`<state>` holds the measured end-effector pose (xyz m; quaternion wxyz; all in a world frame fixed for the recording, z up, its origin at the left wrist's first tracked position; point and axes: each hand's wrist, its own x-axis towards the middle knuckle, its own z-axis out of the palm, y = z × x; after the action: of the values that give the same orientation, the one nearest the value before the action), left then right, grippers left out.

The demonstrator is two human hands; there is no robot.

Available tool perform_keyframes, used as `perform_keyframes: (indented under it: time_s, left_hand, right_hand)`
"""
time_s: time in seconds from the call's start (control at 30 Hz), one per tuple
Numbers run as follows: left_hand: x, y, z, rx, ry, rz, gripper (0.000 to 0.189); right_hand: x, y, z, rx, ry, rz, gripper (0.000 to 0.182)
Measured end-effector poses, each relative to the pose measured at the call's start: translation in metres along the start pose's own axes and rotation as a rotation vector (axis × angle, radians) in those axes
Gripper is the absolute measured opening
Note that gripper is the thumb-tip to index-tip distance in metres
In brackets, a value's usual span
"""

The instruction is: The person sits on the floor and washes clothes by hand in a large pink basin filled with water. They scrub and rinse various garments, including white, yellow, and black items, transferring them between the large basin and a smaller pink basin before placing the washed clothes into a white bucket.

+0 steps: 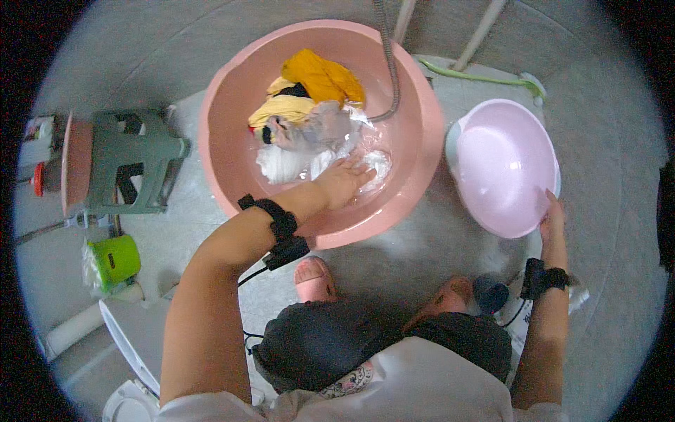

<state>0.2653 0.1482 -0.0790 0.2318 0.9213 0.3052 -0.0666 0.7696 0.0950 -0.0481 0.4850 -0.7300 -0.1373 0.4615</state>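
Note:
A large pink plastic tub [216, 153] stands on the floor before me, with water in its lower part. My left hand [345, 182] is inside it, palm down with fingers apart, at the water beside white cloth [285, 164]. Above that cloth lie a greyish wet cloth [327, 126], pale yellow fabric [285, 109] and a mustard-orange garment [324, 76]. To the right, my right hand [552, 216] grips the rim of a lilac plastic basin [501, 163], which is tilted with its inside towards me. A pale blue-grey piece shows behind the basin's left edge.
A grey shower hose [390, 63] hangs into the tub. Left of the tub are a grey-green plastic stool [147, 153] and a lime-green bin [118, 258]. A green-handled brush [474, 76] lies at the back right. My feet in pink slippers [314, 285] stand near the tub.

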Motion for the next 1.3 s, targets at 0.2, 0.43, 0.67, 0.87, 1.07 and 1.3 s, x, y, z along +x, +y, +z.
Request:
perform_keyframes:
  time_s: [0.2, 0.43, 0.67, 0.87, 1.07, 1.3]
  left_hand:
    - [0.013, -0.057, -0.046, 0.056, -0.415, -0.572, 0.033]
    - [0.019, -0.026, -0.057, -0.112, -0.411, -0.587, 0.045]
    - [-0.029, -0.048, 0.012, -0.593, -0.195, -0.273, 0.041]
    - [-0.058, 0.016, -0.110, -0.911, -0.127, -0.527, 0.054]
    - [-0.071, 0.023, -0.138, -1.016, 0.042, -0.319, 0.060]
    - [-0.082, 0.001, -0.129, -0.868, -0.086, -0.625, 0.051]
  right_hand:
    - [-0.028, -0.034, -0.003, -0.380, 0.157, -0.222, 0.075]
    - [-0.043, -0.032, 0.009, -0.314, 0.044, -0.358, 0.055]
    - [-0.078, -0.044, 0.096, -0.394, -0.182, -0.538, 0.045]
    - [-0.106, -0.063, 0.146, -0.375, -0.617, -0.584, 0.042]
    - [-0.139, -0.035, 0.265, -0.623, -1.135, -0.997, 0.073]
    - [-0.132, -0.001, 0.335, -0.935, -1.368, -0.779, 0.062]
